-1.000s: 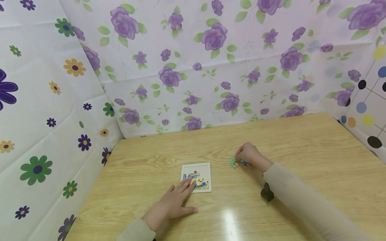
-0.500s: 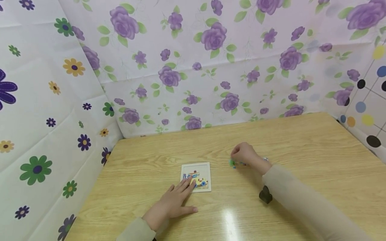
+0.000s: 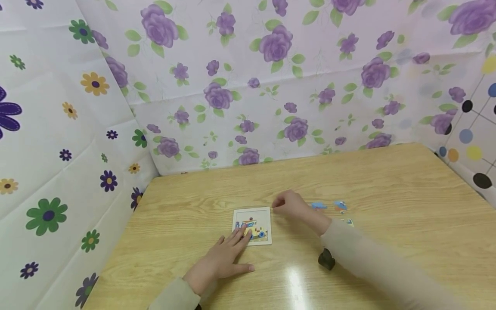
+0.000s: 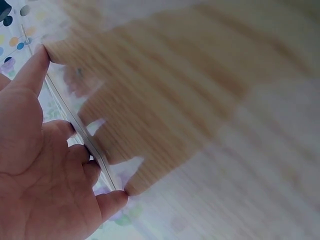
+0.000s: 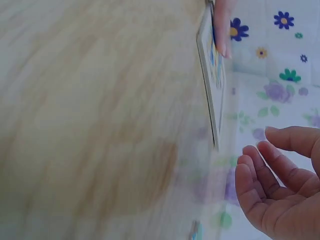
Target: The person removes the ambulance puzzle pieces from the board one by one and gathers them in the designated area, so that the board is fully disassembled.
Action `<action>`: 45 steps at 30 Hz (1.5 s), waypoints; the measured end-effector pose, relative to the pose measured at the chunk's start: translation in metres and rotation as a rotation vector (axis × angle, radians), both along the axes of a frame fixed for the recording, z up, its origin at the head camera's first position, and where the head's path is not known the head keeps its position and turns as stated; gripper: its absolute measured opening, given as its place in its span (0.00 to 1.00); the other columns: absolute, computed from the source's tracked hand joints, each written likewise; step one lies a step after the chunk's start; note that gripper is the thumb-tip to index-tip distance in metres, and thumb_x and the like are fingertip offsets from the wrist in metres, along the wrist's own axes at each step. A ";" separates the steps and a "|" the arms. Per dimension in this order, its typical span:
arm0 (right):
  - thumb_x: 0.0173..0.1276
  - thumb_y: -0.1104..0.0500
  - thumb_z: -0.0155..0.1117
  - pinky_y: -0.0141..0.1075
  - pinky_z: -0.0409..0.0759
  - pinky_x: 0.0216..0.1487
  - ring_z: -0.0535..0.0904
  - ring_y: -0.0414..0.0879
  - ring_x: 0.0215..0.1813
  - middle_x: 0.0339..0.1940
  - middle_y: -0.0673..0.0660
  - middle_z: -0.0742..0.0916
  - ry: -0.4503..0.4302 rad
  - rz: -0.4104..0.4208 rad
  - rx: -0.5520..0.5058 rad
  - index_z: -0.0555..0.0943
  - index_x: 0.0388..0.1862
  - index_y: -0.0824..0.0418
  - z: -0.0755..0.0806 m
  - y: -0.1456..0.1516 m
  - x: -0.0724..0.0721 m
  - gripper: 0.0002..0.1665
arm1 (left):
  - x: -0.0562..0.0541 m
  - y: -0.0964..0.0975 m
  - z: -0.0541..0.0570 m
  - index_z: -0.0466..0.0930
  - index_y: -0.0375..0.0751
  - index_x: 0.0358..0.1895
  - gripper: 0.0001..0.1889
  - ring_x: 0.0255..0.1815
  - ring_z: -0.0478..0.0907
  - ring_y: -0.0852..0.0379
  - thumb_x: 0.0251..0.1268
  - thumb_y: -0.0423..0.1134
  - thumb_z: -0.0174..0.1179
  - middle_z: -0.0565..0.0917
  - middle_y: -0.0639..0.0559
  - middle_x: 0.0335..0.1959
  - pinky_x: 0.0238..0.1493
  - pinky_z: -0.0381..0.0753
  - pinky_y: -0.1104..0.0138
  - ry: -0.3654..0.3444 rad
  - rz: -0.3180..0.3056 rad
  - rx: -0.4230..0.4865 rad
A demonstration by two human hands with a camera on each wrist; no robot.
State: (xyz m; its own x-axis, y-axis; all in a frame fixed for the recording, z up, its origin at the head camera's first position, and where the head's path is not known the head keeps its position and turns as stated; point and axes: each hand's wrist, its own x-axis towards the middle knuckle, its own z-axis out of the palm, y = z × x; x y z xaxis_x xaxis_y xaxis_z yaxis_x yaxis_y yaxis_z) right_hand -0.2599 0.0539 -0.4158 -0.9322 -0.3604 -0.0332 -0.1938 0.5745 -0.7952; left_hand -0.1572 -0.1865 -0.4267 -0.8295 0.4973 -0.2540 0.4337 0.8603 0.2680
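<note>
A square puzzle board (image 3: 252, 210) with a white border and a yellow vehicle picture lies flat on the table. The straight, spread fingers of my left hand (image 3: 221, 262) rest on its lower left part, thumb on the table. Beside the board's upper right corner hovers my right hand (image 3: 296, 209), thumb and index fingertips close together. The right wrist view shows no piece between those fingertips, so whether the right hand (image 5: 280, 185) holds one is unclear. Blue puzzle pieces, one (image 3: 319, 206) by the right wrist and another (image 3: 340, 205) farther right, lie on the table.
A small yellow-green piece (image 3: 350, 222) is partly hidden by the right sleeve. The wooden table (image 3: 193, 193) meets flower-patterned cloth (image 3: 232, 125) at the back and left. A dark wrist device (image 3: 326, 259) hangs below the right forearm.
My right hand has moved left from the loose pieces toward the board, uncovering blue pieces behind it. The green piece seen earlier is out of sight. The left hand stays put.
</note>
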 end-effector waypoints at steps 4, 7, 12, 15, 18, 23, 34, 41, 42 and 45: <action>0.62 0.64 0.65 0.35 0.80 0.38 0.79 0.43 0.35 0.32 0.54 0.86 0.010 0.031 0.000 0.84 0.34 0.64 -0.001 -0.011 0.004 0.04 | 0.000 0.000 0.002 0.47 0.44 0.76 0.47 0.78 0.42 0.43 0.61 0.67 0.52 0.42 0.43 0.78 0.70 0.51 0.39 -0.019 0.010 0.014; 0.63 0.63 0.64 0.35 0.80 0.38 0.79 0.43 0.36 0.33 0.54 0.85 0.007 0.051 0.003 0.83 0.36 0.64 -0.003 -0.019 0.006 0.05 | 0.001 0.000 0.003 0.47 0.44 0.76 0.47 0.77 0.40 0.41 0.61 0.66 0.52 0.40 0.39 0.77 0.70 0.50 0.40 -0.034 0.017 0.022; 0.64 0.62 0.63 0.37 0.81 0.44 0.79 0.44 0.39 0.35 0.54 0.85 -0.008 0.067 0.030 0.82 0.40 0.65 -0.006 -0.033 0.008 0.08 | 0.001 -0.001 0.003 0.47 0.44 0.76 0.47 0.77 0.39 0.40 0.62 0.66 0.52 0.40 0.37 0.77 0.71 0.50 0.42 -0.034 0.014 0.016; 0.64 0.64 0.62 0.39 0.81 0.46 0.80 0.45 0.40 0.36 0.55 0.85 0.005 0.082 0.034 0.82 0.42 0.66 -0.008 -0.041 0.009 0.09 | 0.000 -0.001 0.002 0.47 0.45 0.76 0.47 0.78 0.39 0.41 0.61 0.67 0.51 0.40 0.38 0.77 0.71 0.50 0.42 -0.027 0.012 0.006; 0.64 0.64 0.61 0.40 0.81 0.48 0.80 0.47 0.43 0.39 0.56 0.85 0.011 0.106 0.042 0.81 0.45 0.66 -0.008 -0.046 0.012 0.11 | 0.000 -0.001 0.001 0.47 0.45 0.76 0.47 0.78 0.40 0.42 0.61 0.67 0.51 0.41 0.38 0.77 0.71 0.52 0.43 -0.017 0.013 -0.008; 0.67 0.66 0.56 0.44 0.79 0.54 0.80 0.53 0.51 0.46 0.61 0.85 0.013 0.175 0.037 0.79 0.50 0.68 -0.006 -0.052 0.016 0.14 | 0.000 0.000 0.001 0.48 0.49 0.76 0.45 0.77 0.41 0.41 0.62 0.67 0.50 0.41 0.37 0.77 0.71 0.53 0.43 0.001 -0.005 -0.036; 0.64 0.70 0.54 0.40 0.82 0.48 0.81 0.52 0.46 0.46 0.62 0.84 -0.014 0.232 -0.009 0.78 0.50 0.69 -0.010 -0.058 0.014 0.16 | 0.000 0.002 0.005 0.49 0.50 0.76 0.43 0.77 0.42 0.39 0.63 0.65 0.51 0.42 0.35 0.77 0.71 0.53 0.42 0.002 -0.018 -0.045; 0.63 0.70 0.56 0.38 0.81 0.45 0.80 0.49 0.44 0.41 0.58 0.85 -0.079 0.165 -0.077 0.80 0.46 0.68 -0.013 -0.060 0.009 0.13 | 0.000 0.003 0.005 0.49 0.51 0.76 0.43 0.77 0.42 0.41 0.63 0.66 0.50 0.42 0.37 0.77 0.71 0.53 0.43 0.001 -0.012 -0.058; 0.63 0.70 0.56 0.38 0.81 0.45 0.80 0.48 0.44 0.41 0.58 0.85 -0.087 0.158 -0.087 0.80 0.46 0.68 -0.013 -0.060 0.009 0.13 | 0.000 0.003 0.005 0.49 0.52 0.76 0.42 0.77 0.41 0.41 0.63 0.66 0.50 0.42 0.37 0.77 0.71 0.53 0.43 0.001 -0.012 -0.061; 0.62 0.71 0.56 0.38 0.81 0.45 0.80 0.48 0.43 0.40 0.58 0.84 -0.113 0.137 -0.128 0.80 0.46 0.68 -0.013 -0.061 0.009 0.13 | 0.001 0.004 0.007 0.49 0.54 0.76 0.42 0.77 0.42 0.40 0.63 0.66 0.50 0.42 0.36 0.77 0.71 0.54 0.43 0.003 -0.014 -0.060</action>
